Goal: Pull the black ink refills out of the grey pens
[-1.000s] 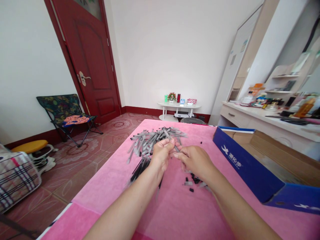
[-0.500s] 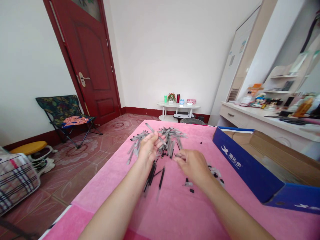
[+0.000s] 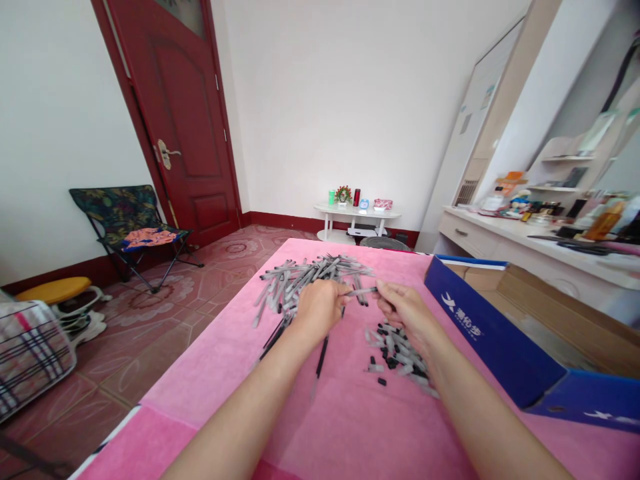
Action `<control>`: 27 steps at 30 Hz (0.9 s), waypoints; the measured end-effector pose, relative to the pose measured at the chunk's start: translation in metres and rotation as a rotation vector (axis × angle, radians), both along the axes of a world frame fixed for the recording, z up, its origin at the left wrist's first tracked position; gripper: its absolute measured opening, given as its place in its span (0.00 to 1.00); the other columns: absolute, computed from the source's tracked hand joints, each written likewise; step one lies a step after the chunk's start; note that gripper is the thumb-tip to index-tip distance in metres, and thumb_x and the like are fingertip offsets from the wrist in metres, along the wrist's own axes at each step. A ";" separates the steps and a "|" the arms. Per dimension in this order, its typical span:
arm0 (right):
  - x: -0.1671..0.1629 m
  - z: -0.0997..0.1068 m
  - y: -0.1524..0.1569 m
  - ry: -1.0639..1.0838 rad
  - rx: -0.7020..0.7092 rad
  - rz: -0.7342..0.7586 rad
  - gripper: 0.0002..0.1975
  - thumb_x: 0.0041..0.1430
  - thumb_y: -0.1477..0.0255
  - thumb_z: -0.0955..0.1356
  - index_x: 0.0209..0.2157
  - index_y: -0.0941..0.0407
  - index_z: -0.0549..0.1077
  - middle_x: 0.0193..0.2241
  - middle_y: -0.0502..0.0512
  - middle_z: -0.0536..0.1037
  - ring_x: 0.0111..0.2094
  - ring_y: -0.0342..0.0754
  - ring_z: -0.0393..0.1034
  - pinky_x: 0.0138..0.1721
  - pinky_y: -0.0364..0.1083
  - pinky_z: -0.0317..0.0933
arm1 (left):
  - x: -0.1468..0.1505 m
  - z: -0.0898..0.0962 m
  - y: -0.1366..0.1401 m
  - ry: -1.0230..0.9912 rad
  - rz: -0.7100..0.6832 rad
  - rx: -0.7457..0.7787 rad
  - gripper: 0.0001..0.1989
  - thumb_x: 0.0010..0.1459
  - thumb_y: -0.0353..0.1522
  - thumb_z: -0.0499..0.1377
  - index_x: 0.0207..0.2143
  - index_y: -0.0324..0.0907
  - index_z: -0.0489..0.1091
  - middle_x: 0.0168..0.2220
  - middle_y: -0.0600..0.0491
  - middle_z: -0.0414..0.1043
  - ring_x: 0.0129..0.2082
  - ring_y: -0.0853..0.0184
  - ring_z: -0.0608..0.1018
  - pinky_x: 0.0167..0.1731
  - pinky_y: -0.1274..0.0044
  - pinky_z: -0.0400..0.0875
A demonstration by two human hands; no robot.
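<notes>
Between my two hands a translucent grey pen lies roughly level above the pink cloth. The fingers of my left hand are closed on its left end. At its darker right end, my right hand pinches it between thumb and fingers. Behind and left of my left hand spreads a heap of grey pen barrels, partly hidden by that hand. Dark pen refills lie under and beside my left forearm. Below my right hand is a pile of small clear and black pen caps and plugs.
A blue open cardboard box stands on the right of the pink-covered table. Beyond it is a white dresser crowded with bottles. A folding chair and a yellow stool stand on the floor to the left.
My left hand has turned over and come right, away from the heap. My right hand has moved right and up. Both now hold one pen between them, and more of the cap pile shows.
</notes>
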State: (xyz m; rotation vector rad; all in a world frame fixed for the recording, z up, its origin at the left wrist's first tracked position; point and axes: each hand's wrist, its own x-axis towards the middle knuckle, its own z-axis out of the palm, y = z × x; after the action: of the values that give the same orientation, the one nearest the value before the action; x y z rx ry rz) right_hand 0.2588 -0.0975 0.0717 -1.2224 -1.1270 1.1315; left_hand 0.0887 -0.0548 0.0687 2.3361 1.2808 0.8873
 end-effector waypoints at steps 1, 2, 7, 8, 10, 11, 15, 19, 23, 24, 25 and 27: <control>-0.001 -0.002 0.001 -0.024 -0.002 -0.008 0.18 0.47 0.57 0.66 0.23 0.59 0.66 0.12 0.41 0.54 0.11 0.32 0.38 0.13 0.37 0.31 | 0.000 0.001 -0.001 0.051 0.003 0.034 0.09 0.51 0.32 0.56 0.34 0.49 0.75 0.32 0.51 0.74 0.39 0.60 0.73 0.40 0.75 0.61; -0.002 -0.003 0.001 -0.040 -0.002 -0.019 0.18 0.47 0.57 0.66 0.22 0.59 0.66 0.12 0.41 0.53 0.11 0.32 0.38 0.13 0.37 0.32 | 0.000 0.001 -0.001 0.086 0.007 0.076 0.10 0.52 0.32 0.55 0.36 0.50 0.74 0.33 0.52 0.74 0.39 0.61 0.73 0.39 0.75 0.61; -0.003 -0.007 0.004 -0.068 0.004 -0.044 0.18 0.46 0.56 0.67 0.21 0.59 0.66 0.11 0.41 0.53 0.11 0.33 0.38 0.13 0.38 0.32 | 0.001 0.002 -0.004 0.084 -0.010 0.345 0.13 0.55 0.32 0.52 0.42 0.52 0.71 0.36 0.54 0.73 0.37 0.67 0.73 0.34 0.78 0.63; -0.002 -0.009 0.005 -0.092 0.010 -0.043 0.18 0.46 0.56 0.66 0.21 0.59 0.66 0.11 0.41 0.52 0.11 0.33 0.38 0.13 0.38 0.32 | 0.001 0.002 -0.003 0.079 -0.019 0.372 0.13 0.55 0.31 0.52 0.41 0.52 0.71 0.36 0.55 0.73 0.36 0.68 0.73 0.34 0.79 0.63; -0.001 -0.011 0.006 -0.177 0.056 -0.059 0.18 0.47 0.57 0.66 0.21 0.60 0.67 0.10 0.42 0.53 0.12 0.34 0.40 0.14 0.38 0.34 | 0.000 0.000 -0.002 0.078 -0.031 0.381 0.13 0.54 0.29 0.52 0.39 0.52 0.72 0.35 0.57 0.74 0.36 0.69 0.74 0.33 0.80 0.63; 0.000 -0.012 0.006 -0.234 0.101 -0.077 0.18 0.48 0.58 0.66 0.20 0.60 0.67 0.10 0.42 0.55 0.12 0.34 0.42 0.14 0.38 0.37 | 0.000 -0.001 -0.001 0.079 -0.031 0.373 0.13 0.54 0.29 0.53 0.38 0.52 0.72 0.35 0.57 0.75 0.36 0.69 0.74 0.33 0.80 0.63; 0.005 -0.011 0.007 -0.440 0.306 -0.151 0.16 0.50 0.63 0.65 0.16 0.59 0.67 0.12 0.47 0.63 0.16 0.38 0.54 0.20 0.39 0.49 | -0.001 -0.002 0.001 0.125 -0.032 0.332 0.13 0.55 0.31 0.51 0.40 0.52 0.72 0.35 0.57 0.75 0.35 0.69 0.75 0.32 0.81 0.63; 0.005 -0.003 0.004 -0.449 0.331 -0.124 0.09 0.46 0.68 0.67 0.21 0.59 0.70 0.17 0.51 0.72 0.19 0.40 0.61 0.22 0.40 0.52 | -0.002 0.003 -0.002 0.212 -0.030 0.290 0.13 0.56 0.32 0.50 0.37 0.48 0.73 0.33 0.54 0.75 0.33 0.68 0.75 0.30 0.81 0.62; 0.003 0.001 0.001 -0.317 0.235 -0.069 0.11 0.43 0.68 0.69 0.29 0.60 0.72 0.22 0.53 0.74 0.16 0.37 0.57 0.18 0.39 0.48 | -0.003 0.006 -0.003 0.283 -0.019 0.268 0.13 0.56 0.31 0.48 0.32 0.44 0.73 0.33 0.51 0.75 0.33 0.67 0.75 0.29 0.80 0.61; 0.003 0.001 0.000 -0.300 0.208 -0.060 0.11 0.44 0.66 0.68 0.27 0.60 0.71 0.19 0.51 0.72 0.14 0.36 0.53 0.16 0.38 0.45 | -0.004 0.006 -0.002 0.290 -0.020 0.273 0.13 0.56 0.30 0.48 0.33 0.44 0.73 0.33 0.51 0.75 0.33 0.66 0.75 0.29 0.80 0.60; 0.003 0.001 0.000 -0.289 0.183 -0.050 0.12 0.46 0.64 0.67 0.24 0.60 0.71 0.15 0.49 0.69 0.12 0.34 0.48 0.15 0.38 0.41 | -0.004 0.006 -0.002 0.291 -0.023 0.283 0.13 0.56 0.30 0.48 0.33 0.45 0.73 0.33 0.51 0.75 0.33 0.66 0.75 0.29 0.80 0.60; 0.003 0.000 0.000 -0.271 0.147 -0.035 0.18 0.49 0.59 0.65 0.19 0.60 0.68 0.10 0.46 0.62 0.11 0.34 0.44 0.14 0.38 0.37 | -0.004 0.005 -0.001 0.285 -0.032 0.313 0.14 0.56 0.30 0.47 0.34 0.46 0.72 0.33 0.52 0.75 0.34 0.65 0.75 0.28 0.79 0.60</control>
State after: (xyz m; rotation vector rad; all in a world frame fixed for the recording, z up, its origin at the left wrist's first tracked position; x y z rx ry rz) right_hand 0.2622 -0.0976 0.0717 -1.3005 -1.3615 0.8563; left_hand 0.0851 -0.0557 0.0735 2.8037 1.2820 0.8166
